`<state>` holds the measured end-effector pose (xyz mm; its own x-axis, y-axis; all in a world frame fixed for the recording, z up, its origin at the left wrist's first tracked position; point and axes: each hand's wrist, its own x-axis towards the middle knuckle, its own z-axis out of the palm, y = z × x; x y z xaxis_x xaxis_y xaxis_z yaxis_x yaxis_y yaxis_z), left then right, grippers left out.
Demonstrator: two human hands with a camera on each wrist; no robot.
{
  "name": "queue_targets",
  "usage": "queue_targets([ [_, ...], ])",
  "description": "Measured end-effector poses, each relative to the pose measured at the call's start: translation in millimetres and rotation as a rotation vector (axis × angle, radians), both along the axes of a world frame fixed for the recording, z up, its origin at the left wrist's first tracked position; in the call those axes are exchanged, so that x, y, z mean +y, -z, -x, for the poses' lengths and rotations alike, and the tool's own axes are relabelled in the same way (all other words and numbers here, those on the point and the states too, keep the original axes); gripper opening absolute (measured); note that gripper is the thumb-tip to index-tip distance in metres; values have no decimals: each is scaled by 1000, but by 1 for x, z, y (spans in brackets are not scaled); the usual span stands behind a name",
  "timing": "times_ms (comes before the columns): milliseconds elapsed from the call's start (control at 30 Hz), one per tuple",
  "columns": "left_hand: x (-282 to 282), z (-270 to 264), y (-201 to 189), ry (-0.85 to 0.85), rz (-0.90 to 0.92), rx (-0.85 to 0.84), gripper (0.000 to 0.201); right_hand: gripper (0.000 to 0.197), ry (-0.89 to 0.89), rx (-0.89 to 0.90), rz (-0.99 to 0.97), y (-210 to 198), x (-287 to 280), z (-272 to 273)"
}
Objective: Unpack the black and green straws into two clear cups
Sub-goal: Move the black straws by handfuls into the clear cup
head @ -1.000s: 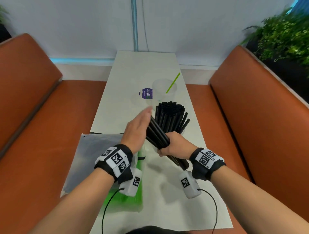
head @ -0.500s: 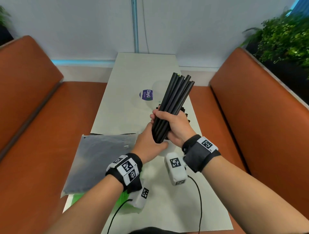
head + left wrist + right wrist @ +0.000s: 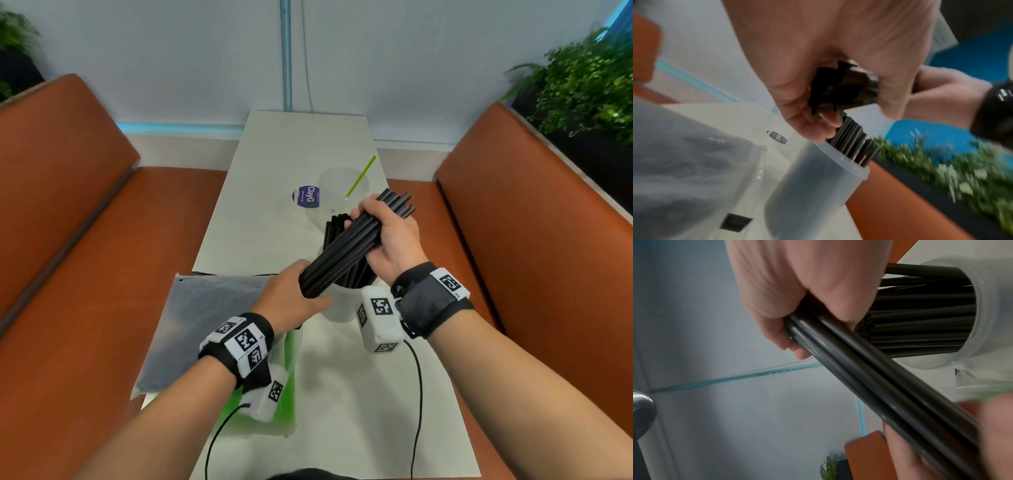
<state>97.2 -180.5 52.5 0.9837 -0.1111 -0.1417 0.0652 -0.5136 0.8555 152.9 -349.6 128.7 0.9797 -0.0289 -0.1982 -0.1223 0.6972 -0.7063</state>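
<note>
My right hand (image 3: pixel 373 222) grips a bundle of black straws (image 3: pixel 346 250) around its upper half; the bundle slants down to the left. My left hand (image 3: pixel 301 294) cups its lower end, and the left wrist view shows the fingers (image 3: pixel 813 126) curled round the straw ends (image 3: pixel 838 87). Just below stands a clear cup (image 3: pixel 342 308) packed with several black straws (image 3: pixel 334 226). Farther back, a second clear cup (image 3: pixel 337 181) holds one green straw (image 3: pixel 361 174). The right wrist view shows the gripped bundle (image 3: pixel 869 369) beside the filled cup (image 3: pixel 999 313).
A grey plastic bag (image 3: pixel 212 325) lies at the table's left, over a pack of green straws (image 3: pixel 274 394). A clear item with a purple label (image 3: pixel 307 197) sits beside the far cup. Orange benches (image 3: pixel 68 240) flank the white table (image 3: pixel 359 411); a plant (image 3: pixel 589 89) stands at right.
The bundle, held upright half a second ago, now tilts down-left over the near cup. My left hand, flat against the straws a second ago, now curls round the bundle's lower end.
</note>
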Motion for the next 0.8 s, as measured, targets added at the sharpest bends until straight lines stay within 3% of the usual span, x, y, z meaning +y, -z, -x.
queue_targets([
  [100,6,-2,-12,-96,353,17,55,9,79,-2,-32,-3,-1,-2],
  [233,8,-10,-24,-354,759,136,53,13,170,-17,-107,-3,0,-2],
  [300,4,-12,-26,-441,873,165,54,13,191,-31,-132,-2,5,0],
  [533,-6,-21,-25,-556,824,169,51,11,155,-85,-162,-7,11,2],
  [700,-12,-21,-18,-440,698,190,42,10,168,-134,-45,-14,-5,-4],
  [800,-13,-18,-8,-312,455,174,28,14,249,-155,49,-16,-25,-13],
])
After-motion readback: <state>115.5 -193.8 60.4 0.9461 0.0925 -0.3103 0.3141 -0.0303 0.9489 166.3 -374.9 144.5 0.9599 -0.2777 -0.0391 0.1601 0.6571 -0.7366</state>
